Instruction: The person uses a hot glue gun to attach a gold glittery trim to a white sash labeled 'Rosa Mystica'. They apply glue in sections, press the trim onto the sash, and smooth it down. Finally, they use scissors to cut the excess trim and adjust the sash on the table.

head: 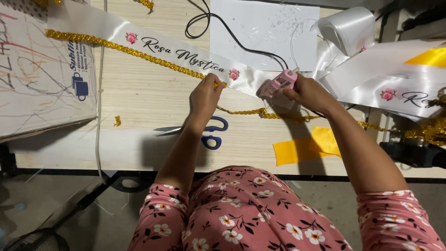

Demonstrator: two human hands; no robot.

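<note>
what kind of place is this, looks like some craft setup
Probably a small craft or sash-making workbench. A white satin sash lies across the wooden table; the left hand presses gold braid along its edge while the right hand holds a pink glue gun. Blue-handled scissors lie nearby.

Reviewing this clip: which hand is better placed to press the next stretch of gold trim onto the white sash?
Left hand, probably: its fingertips already pinch the gold trim at the sash edge, while the right hand is occupied gripping the pink glue gun.
</note>
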